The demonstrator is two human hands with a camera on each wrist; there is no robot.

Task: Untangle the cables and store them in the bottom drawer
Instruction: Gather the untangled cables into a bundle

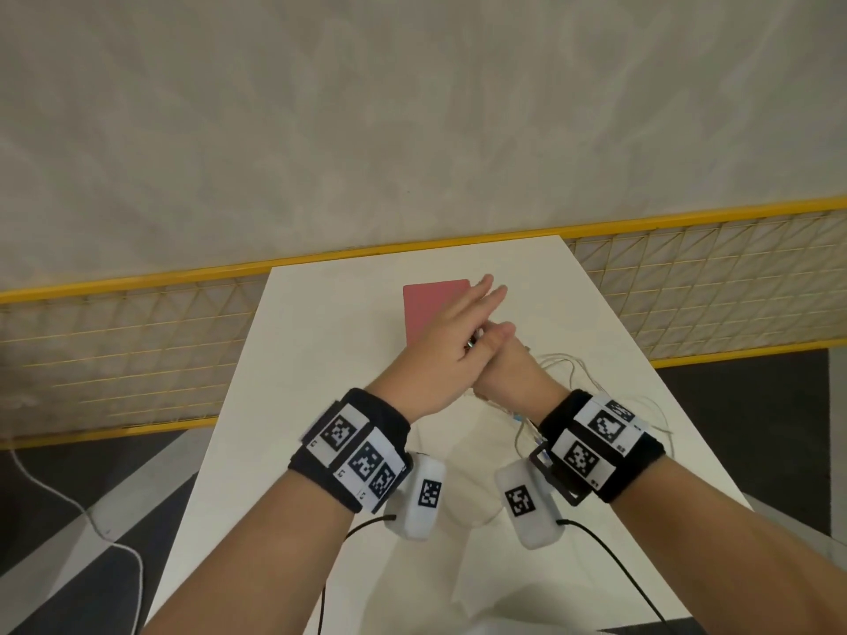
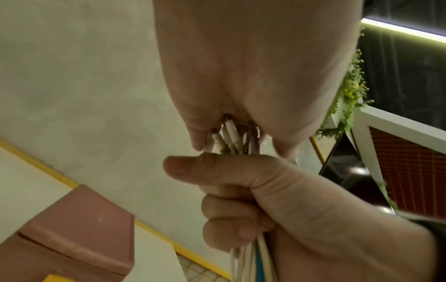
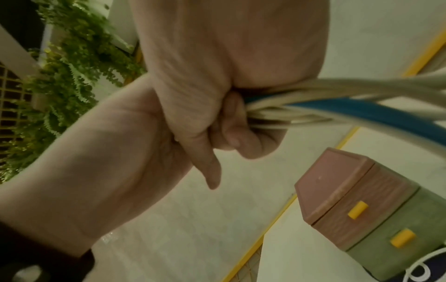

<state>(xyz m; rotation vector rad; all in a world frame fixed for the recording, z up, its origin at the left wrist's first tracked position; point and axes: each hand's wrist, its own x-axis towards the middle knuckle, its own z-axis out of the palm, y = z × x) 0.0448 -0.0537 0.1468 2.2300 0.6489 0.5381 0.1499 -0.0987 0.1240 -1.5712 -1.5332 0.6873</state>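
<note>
Gripping a bundle of white cables [image 3: 313, 112] with one blue strand among them, a person's right hand [image 1: 508, 368] makes a fist above a white table [image 1: 321, 405], fingers and thumb wrapped round the bunch. The left hand [image 1: 440, 355] lies across it from 9 o'clock, fingers straight and pointing toward 1 o'clock, its palm against the plug ends [image 2: 231, 137] that stick up out of the fist; no finger curls round them. Loose loops of the same cables [image 1: 596, 396] trail over the tabletop at 3 o'clock of the hands.

At 12 o'clock of the hands stands a small drawer unit [image 3: 362, 209] with a pink top; the right wrist view shows a pink drawer above a green one, each with a yellow handle, both closed. Whether more drawers sit lower is out of frame.

Behind the table's far edge runs a yellow-framed mesh panel [image 1: 137, 341], and beyond it a pale grey floor. A white cord [image 1: 68, 501] snakes over dark flooring at 8 o'clock. Green trailing plants [image 3: 72, 76] hang on a white frame in the wrist views. Both wrists carry black bands with printed square markers.
</note>
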